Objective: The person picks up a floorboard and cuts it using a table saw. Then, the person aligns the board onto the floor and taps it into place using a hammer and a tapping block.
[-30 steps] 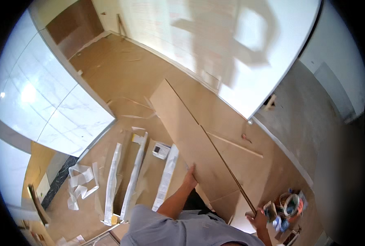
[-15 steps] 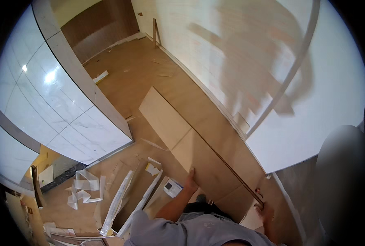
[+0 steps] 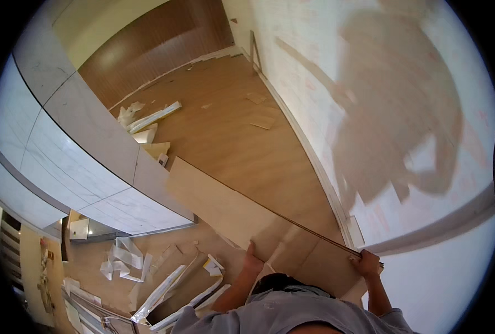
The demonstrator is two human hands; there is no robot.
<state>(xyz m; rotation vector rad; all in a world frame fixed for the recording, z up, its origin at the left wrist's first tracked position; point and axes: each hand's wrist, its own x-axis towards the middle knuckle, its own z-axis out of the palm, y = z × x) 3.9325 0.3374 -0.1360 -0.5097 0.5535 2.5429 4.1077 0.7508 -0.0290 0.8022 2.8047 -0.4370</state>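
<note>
A long, pale brown flat board [image 3: 231, 209], with dark layered edges along its far side, stretches diagonally in front of me from the marble pillar toward my body. My left hand [image 3: 251, 260] grips its near edge, thumb up against the face. My right hand [image 3: 368, 265] is closed round the far edge close to its right end, beside the white panel [image 3: 425, 273]. Below the board, my grey shirt and dark legs show. Long white-wrapped strips [image 3: 158, 292] and crumpled translucent wrapping [image 3: 125, 261] lie on the covered floor at my lower left.
A marble-tiled pillar [image 3: 97, 178] stands at the left. A pale wall [image 3: 303, 78] with my shadow runs along the right, with a thin upright plank [image 3: 254, 53] against it. A wood-panelled wall [image 3: 147, 44] is at the far end; scraps and strips [image 3: 153, 117] litter that floor.
The view has turned rightward and up. The board, still in both hands, has swung to a flatter diagonal, and my right hand has risen toward the white panel.
</note>
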